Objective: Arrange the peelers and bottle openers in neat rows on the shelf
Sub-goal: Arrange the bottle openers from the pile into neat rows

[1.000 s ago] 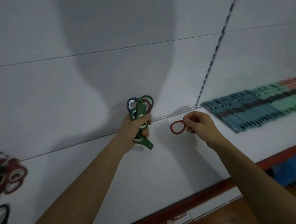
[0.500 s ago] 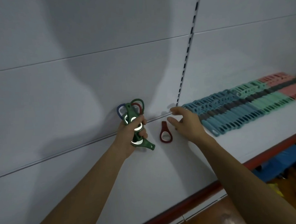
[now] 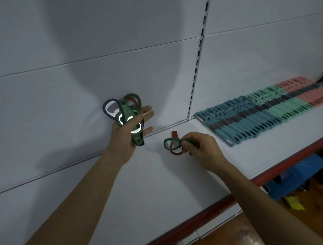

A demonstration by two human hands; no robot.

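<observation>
As right hand (image 3: 203, 148) pinches it, green opener (image 3: 185, 139) seemingly overlies red opener (image 3: 174, 135).

Our left hand (image 3: 124, 142) grips a bunch of bottle openers (image 3: 126, 112) under the thumb. Our right hand (image 3: 202, 148) pinches a green bottle opener (image 3: 184, 140) just over a red bottle opener (image 3: 174, 135) lying on the white shelf (image 3: 159, 186). Peelers (image 3: 257, 117) lie in rows at our right.

I have both bare forearms reaching up and forward from the bottom of the view. My left hand (image 3: 127, 140) is the higher one, fingers stretched out and thumb clamped across a bunch of openers (image 3: 128, 116). My right hand (image 3: 203, 148) sits lower, knuckles up and fingers curled, apparently pinching a green opener (image 3: 173, 143) by its handle.
</observation>
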